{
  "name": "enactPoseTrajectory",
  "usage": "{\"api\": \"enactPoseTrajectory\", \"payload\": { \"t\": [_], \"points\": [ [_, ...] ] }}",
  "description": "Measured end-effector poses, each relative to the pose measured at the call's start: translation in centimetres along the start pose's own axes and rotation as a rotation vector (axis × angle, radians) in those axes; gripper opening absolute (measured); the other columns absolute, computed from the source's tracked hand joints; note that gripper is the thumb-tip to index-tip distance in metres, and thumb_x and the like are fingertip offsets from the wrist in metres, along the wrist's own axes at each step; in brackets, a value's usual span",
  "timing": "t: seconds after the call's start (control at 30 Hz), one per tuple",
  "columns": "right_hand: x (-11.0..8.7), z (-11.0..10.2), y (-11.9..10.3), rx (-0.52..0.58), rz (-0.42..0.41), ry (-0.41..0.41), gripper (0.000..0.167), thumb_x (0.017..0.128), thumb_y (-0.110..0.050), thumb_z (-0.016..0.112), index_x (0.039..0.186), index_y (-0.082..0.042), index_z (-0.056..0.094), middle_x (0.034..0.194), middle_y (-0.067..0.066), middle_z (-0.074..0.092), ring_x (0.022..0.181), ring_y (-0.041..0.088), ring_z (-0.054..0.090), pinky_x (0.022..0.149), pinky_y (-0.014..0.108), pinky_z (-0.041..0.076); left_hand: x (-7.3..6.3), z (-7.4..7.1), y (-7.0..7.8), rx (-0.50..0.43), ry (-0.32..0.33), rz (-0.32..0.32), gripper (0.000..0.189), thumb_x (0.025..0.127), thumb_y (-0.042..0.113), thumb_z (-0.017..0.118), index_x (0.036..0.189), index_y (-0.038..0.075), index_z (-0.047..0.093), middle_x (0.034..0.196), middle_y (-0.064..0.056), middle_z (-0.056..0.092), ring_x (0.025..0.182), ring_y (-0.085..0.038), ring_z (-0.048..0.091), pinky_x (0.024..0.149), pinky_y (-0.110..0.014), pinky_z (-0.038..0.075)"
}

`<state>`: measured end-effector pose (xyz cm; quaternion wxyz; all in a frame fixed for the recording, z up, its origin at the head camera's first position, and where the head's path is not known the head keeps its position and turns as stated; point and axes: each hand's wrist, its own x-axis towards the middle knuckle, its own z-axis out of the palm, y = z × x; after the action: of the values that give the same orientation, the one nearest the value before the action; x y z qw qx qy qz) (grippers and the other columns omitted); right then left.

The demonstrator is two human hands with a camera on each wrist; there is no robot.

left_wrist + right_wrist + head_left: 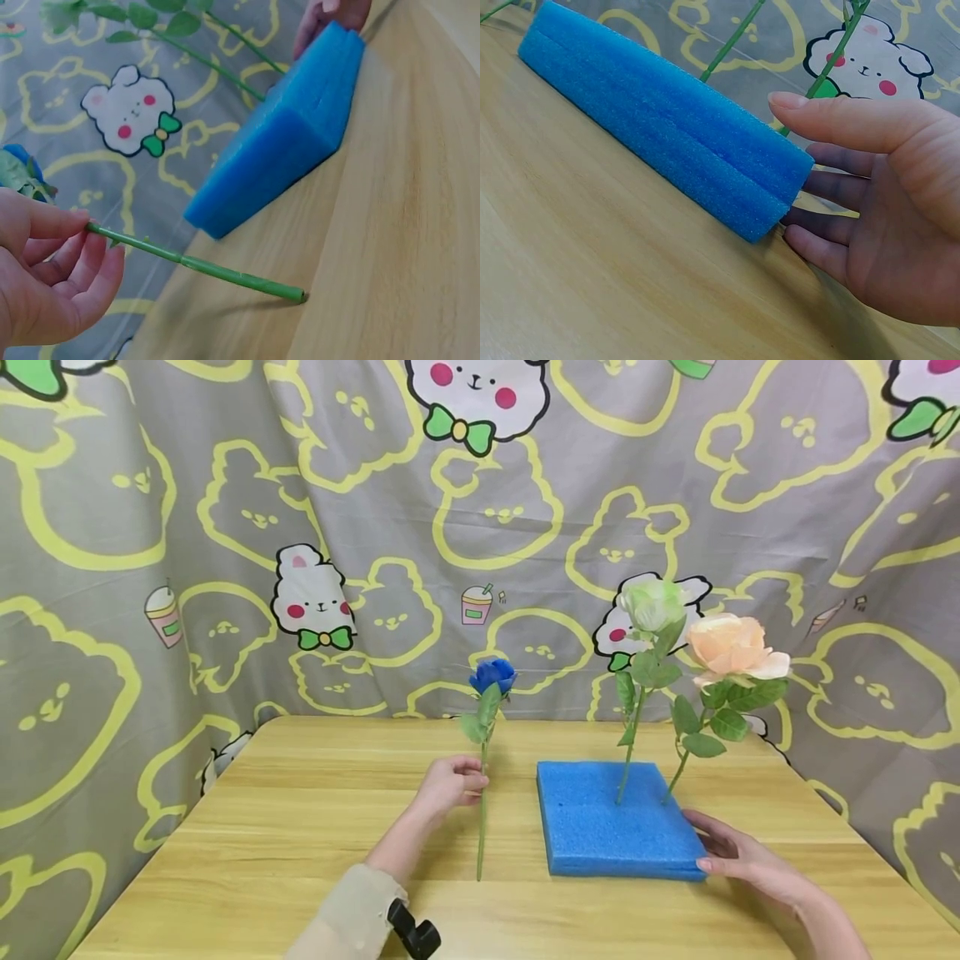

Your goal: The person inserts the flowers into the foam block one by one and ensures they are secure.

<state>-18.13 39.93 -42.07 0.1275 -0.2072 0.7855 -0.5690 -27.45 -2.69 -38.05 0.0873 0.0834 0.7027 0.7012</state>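
A blue artificial rose [492,677] stands nearly upright left of the foam, its green stem pinched between thumb and fingers of my left hand [452,783]. In the left wrist view the bare lower stem [225,275] slants out from the left hand [56,270] toward the table. Flat on the table lies a blue foam block [618,835], holding a pale green flower [652,606] and a peach rose [735,647] by their stems. My right hand [750,860] rests at the block's right side; the right wrist view shows its fingers [829,187] loosely extended against that end.
The wooden table [337,827] reaches back to a grey curtain [375,527] with cartoon animals, which surrounds it at the back and sides. A black clip-like piece [414,931] sits at the left sleeve.
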Motion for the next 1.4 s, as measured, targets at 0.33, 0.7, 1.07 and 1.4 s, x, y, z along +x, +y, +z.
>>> {"api": "enactPoseTrajectory", "payload": {
  "t": [0.33,0.7,1.07,1.4],
  "points": [
    [0.1,0.0,-0.1,0.005,0.022,0.006,0.069,0.092,-0.004,0.051,0.139,0.018,0.005,0.126,-0.034,0.038,0.111,-0.013,0.039,0.089,0.013,0.036,-0.3,1.3,1.5,-0.002,-0.047,0.103,0.029,0.081,-0.007,0.062,0.108,-0.015,0.056,0.087,-0.012,0.059,0.077,-0.019,0.062,0.068,-0.036,0.056],
    [0.0,-0.1,-0.1,0.009,0.033,0.006,0.070,0.092,-0.004,0.051,0.139,0.017,0.004,0.125,-0.034,0.038,0.110,-0.014,0.038,0.089,0.013,0.036,0.2,3.1,3.2,0.023,-0.015,0.149,0.028,0.084,-0.005,0.061,0.111,-0.014,0.058,0.086,-0.011,0.062,0.079,-0.026,0.065,0.072,-0.042,0.055],
    [0.1,0.1,-0.3,0.005,0.029,0.008,0.070,0.092,-0.004,0.052,0.139,0.017,0.005,0.126,-0.034,0.037,0.111,-0.014,0.038,0.089,0.013,0.036,0.6,4.5,4.4,0.000,-0.013,0.209,0.026,0.084,-0.005,0.061,0.108,-0.015,0.060,0.093,-0.020,0.066,0.082,-0.028,0.067,0.075,-0.041,0.054],
    [0.0,0.1,-0.2,0.001,0.012,0.009,0.069,0.091,-0.003,0.051,0.138,0.019,0.006,0.126,-0.034,0.038,0.111,-0.013,0.039,0.089,0.013,0.036,1.3,5.5,5.5,0.006,-0.041,0.273,0.021,0.085,-0.003,0.061,0.104,-0.014,0.063,0.095,-0.027,0.065,0.084,-0.029,0.066,0.076,-0.038,0.054]
  ]
}}
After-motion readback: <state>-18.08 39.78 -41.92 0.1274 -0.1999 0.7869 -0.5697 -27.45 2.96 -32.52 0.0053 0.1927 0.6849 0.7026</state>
